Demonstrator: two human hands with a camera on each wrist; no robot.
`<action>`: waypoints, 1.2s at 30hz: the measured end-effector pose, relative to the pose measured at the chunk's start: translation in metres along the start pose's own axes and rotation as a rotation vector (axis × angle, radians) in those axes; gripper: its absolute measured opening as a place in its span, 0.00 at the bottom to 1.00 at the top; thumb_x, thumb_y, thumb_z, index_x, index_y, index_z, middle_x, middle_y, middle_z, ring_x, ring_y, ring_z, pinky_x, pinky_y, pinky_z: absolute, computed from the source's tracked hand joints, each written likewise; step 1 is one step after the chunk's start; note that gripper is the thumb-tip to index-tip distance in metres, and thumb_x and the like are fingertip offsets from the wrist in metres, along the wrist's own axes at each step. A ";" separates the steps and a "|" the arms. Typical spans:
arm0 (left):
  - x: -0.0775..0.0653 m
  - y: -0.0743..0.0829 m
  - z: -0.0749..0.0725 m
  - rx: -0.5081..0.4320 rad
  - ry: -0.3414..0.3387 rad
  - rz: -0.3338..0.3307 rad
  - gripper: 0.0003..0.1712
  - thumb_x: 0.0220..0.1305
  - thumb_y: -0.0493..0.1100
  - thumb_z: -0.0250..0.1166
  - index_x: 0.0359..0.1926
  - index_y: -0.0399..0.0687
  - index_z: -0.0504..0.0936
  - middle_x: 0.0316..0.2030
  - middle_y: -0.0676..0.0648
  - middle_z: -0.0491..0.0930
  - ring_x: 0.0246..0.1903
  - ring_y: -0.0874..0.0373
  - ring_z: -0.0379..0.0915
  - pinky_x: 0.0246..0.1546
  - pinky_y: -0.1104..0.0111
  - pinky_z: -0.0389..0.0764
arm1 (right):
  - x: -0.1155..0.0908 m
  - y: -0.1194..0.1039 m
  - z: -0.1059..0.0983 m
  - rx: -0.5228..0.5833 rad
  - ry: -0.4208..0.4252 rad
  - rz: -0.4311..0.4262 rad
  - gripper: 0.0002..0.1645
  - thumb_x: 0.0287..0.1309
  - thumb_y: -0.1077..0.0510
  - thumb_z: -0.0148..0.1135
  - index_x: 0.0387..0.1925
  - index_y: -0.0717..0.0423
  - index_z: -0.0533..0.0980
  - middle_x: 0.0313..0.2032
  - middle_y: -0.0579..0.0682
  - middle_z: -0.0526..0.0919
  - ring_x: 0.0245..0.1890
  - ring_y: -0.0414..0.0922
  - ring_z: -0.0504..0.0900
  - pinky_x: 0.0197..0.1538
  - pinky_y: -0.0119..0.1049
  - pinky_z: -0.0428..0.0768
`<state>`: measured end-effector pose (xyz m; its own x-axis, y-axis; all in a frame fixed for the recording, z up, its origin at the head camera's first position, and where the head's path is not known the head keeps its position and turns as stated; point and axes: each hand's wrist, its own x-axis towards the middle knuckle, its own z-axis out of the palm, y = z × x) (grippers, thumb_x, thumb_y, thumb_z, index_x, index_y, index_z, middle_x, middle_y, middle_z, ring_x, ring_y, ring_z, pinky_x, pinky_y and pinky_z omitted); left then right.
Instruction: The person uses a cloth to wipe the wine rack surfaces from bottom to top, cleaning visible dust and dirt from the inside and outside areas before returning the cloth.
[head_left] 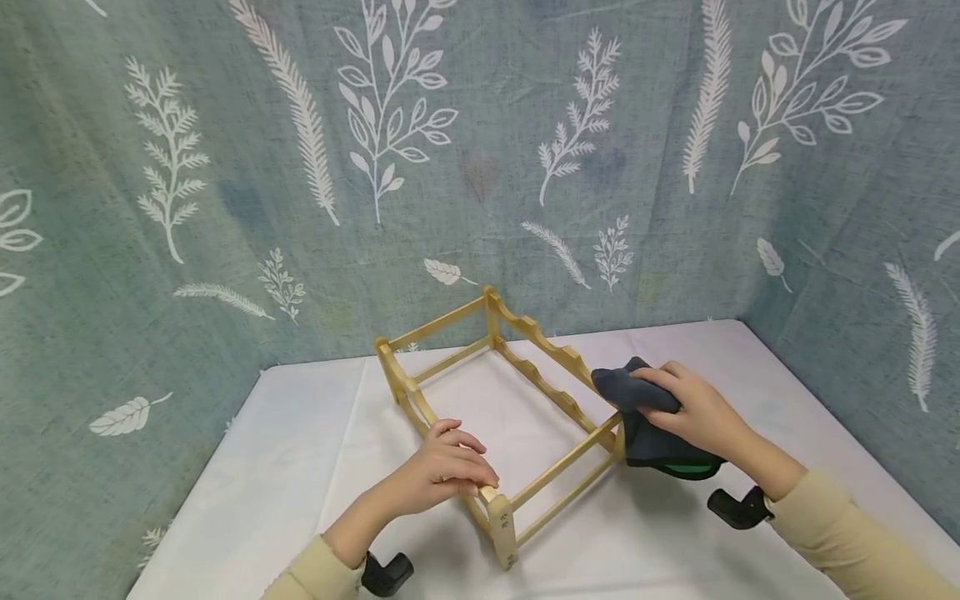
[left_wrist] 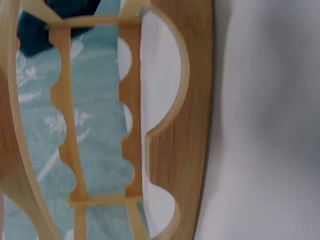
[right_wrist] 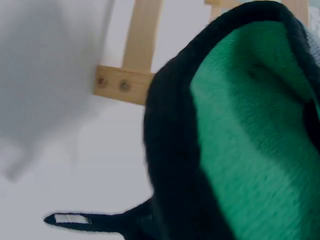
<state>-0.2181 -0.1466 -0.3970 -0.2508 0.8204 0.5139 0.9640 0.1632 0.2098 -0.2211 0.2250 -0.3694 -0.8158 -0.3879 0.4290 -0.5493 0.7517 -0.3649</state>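
The wooden rack (head_left: 566,461) stands askew on the white-covered worktop (head_left: 300,433), its far end near the back edge and its near end pointing toward the front edge, which lies out of view. It sits well in from the left and right edges.

The left hand (head_left: 442,471) grips the scalloped rail on its own side of the rack, just short of the near corner post. The right hand (head_left: 693,408) clutches a bunched cloth (head_left: 637,390), dark blue-grey outside and green within, at the rack's right-hand near corner. The cloth hides the end of the rail there; whether it presses on the wood cannot be told. In the right wrist view the cloth's black border and a small loop (right_wrist: 72,220) hang beside the bar ends.

The step in hand looks like wiping the frame down, with the left hand steadying it. The next move seems to call for keeping that hold while the cloth works along the right-hand scalloped rail and into its hollows; too hard a push could slide so light a frame.

The rack is the only holder in view, an open frame: the worktop's cover and the leaf-patterned curtain (head_left: 510,250) show between its rails.
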 end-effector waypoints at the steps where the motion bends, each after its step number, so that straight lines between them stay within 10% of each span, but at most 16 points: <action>1: -0.002 -0.001 -0.003 -0.021 -0.003 -0.003 0.10 0.50 0.46 0.57 0.36 0.60 0.77 0.33 0.63 0.76 0.44 0.63 0.64 0.49 0.54 0.47 | -0.003 -0.002 0.001 0.009 0.018 -0.009 0.25 0.43 0.55 0.61 0.47 0.45 0.68 0.34 0.44 0.69 0.31 0.40 0.71 0.31 0.36 0.71; 9: -0.014 -0.006 -0.014 -0.164 0.007 -0.024 0.09 0.47 0.46 0.59 0.33 0.55 0.79 0.32 0.61 0.78 0.40 0.62 0.65 0.51 0.53 0.44 | -0.017 -0.027 0.003 -0.010 0.221 -0.085 0.28 0.40 0.55 0.63 0.49 0.46 0.68 0.33 0.44 0.69 0.28 0.37 0.69 0.25 0.34 0.71; 14: -0.017 -0.006 -0.010 -0.214 0.079 -0.029 0.10 0.45 0.49 0.61 0.31 0.53 0.80 0.30 0.59 0.77 0.36 0.65 0.65 0.53 0.60 0.44 | -0.021 -0.075 0.014 -0.112 0.376 -0.300 0.26 0.49 0.42 0.50 0.46 0.51 0.71 0.31 0.50 0.70 0.25 0.41 0.69 0.25 0.37 0.72; 22: -0.017 -0.009 -0.007 -0.242 0.126 -0.044 0.10 0.42 0.42 0.65 0.31 0.56 0.79 0.29 0.58 0.77 0.34 0.66 0.66 0.51 0.62 0.48 | -0.022 -0.137 0.060 -0.108 0.292 -0.661 0.32 0.39 0.44 0.62 0.48 0.50 0.68 0.32 0.49 0.69 0.26 0.40 0.68 0.30 0.32 0.72; 36: -0.017 -0.009 -0.007 -0.225 0.124 -0.058 0.08 0.43 0.44 0.64 0.29 0.59 0.78 0.28 0.60 0.77 0.34 0.67 0.67 0.50 0.61 0.48 | -0.012 -0.140 0.091 -0.204 0.281 -0.774 0.15 0.55 0.48 0.46 0.43 0.46 0.69 0.26 0.49 0.69 0.20 0.41 0.63 0.20 0.27 0.63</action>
<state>-0.2226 -0.1660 -0.4019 -0.3270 0.7374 0.5910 0.9074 0.0704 0.4143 -0.1508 0.0763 -0.3990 -0.1333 -0.7057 0.6958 -0.8687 0.4212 0.2608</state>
